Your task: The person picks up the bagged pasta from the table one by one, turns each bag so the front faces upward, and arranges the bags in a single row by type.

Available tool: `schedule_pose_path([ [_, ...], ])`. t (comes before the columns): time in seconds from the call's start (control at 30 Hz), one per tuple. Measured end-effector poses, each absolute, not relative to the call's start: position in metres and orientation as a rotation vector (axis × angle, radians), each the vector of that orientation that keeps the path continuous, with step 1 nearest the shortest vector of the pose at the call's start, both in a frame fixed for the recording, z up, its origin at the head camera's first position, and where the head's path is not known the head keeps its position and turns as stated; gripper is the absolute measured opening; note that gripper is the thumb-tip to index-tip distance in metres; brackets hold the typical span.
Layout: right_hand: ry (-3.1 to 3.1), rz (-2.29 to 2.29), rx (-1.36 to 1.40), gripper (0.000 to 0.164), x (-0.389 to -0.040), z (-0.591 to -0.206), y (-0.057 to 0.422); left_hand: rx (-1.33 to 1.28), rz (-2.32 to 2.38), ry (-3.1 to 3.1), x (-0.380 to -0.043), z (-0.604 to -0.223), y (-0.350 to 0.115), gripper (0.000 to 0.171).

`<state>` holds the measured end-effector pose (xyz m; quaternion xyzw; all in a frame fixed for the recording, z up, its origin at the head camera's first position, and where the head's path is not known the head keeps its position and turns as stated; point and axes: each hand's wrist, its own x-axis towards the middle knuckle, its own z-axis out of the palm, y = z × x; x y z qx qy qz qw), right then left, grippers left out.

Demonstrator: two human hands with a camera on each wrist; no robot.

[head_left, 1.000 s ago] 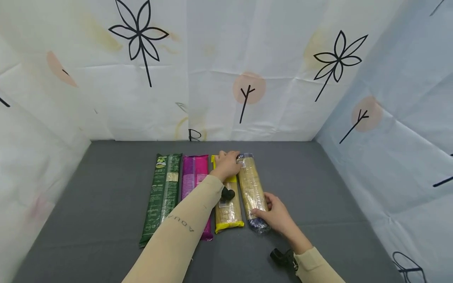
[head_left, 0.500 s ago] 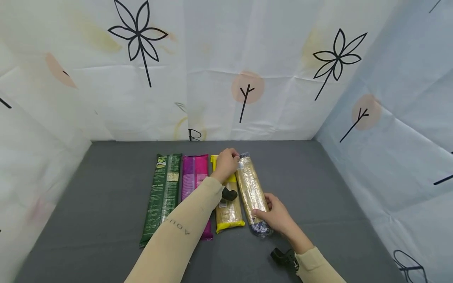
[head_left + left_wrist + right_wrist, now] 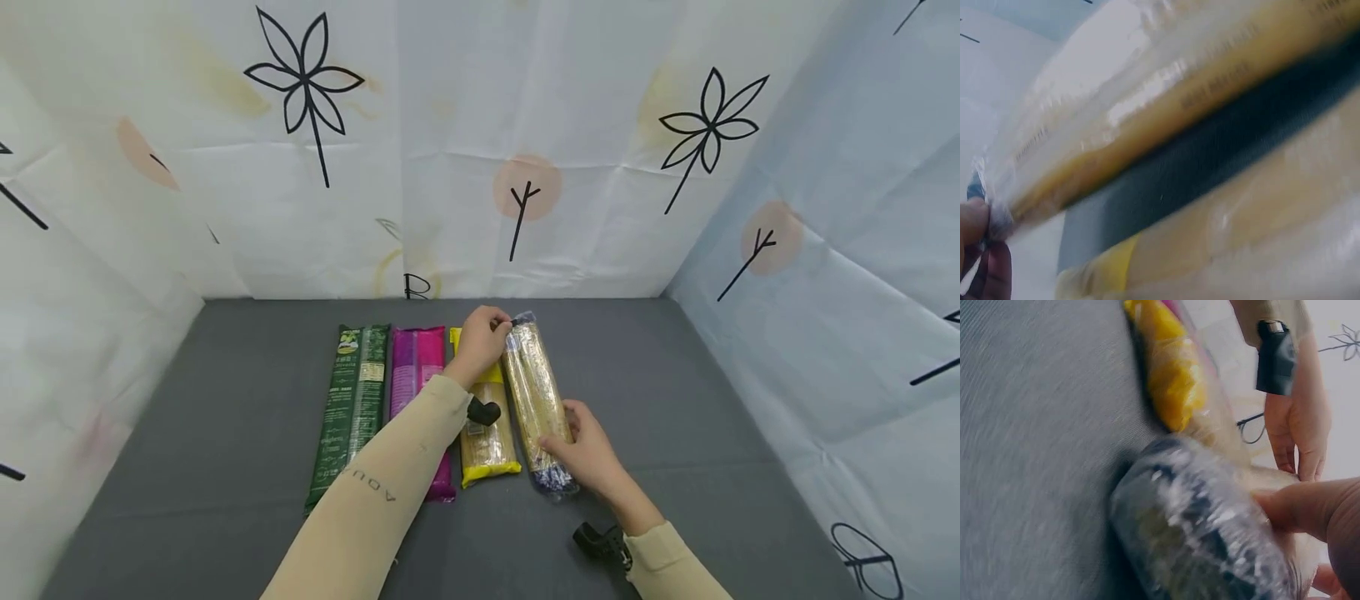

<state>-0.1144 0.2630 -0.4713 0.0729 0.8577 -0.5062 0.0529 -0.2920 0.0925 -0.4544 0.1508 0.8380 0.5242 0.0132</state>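
Gripping: golden tube-shaped clear-plastic packet (image 3: 534, 387) (release apparently left): left hand (image 3: 482, 335), far end; right hand (image 3: 589, 450), near. Laid: green plastic packet (image 3: 352, 396), magenta packet (image 3: 417, 360), yellow-ended packet (image 3: 489, 454).

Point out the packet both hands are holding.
The rightmost packet: the left hand pinches its far end, the right hand grips its near part. The green packet, pink packet and yellow-ended packet lie unheld.

The held packet (image 3: 534, 387) is gleaming in glossy, crinkled plastic; the tabletop (image 3: 637, 375) is looking matt and cloth-like; the wall sheet (image 3: 450, 208) is showing creases.
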Motion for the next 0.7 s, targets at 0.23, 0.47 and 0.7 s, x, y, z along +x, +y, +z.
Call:
schedule_pose_path([
  [0.23,2.671,-1.534,0.261,0.065,-0.119,-0.466,0.258,0.585,1.628,2.567,-0.293,-0.449,0.09,0.028],
  [0.47,2.707,-1.553,0.257,0.062,-0.125,-0.458,0.251,0.495,1.651,2.487,-0.285,-0.445,0.085,0.058],
  [0.7,2.841,-1.46,0.228,0.06,-0.124,-0.444,0.244,0.445,1.701,2.434,-0.278,-0.444,0.08,0.084],
])
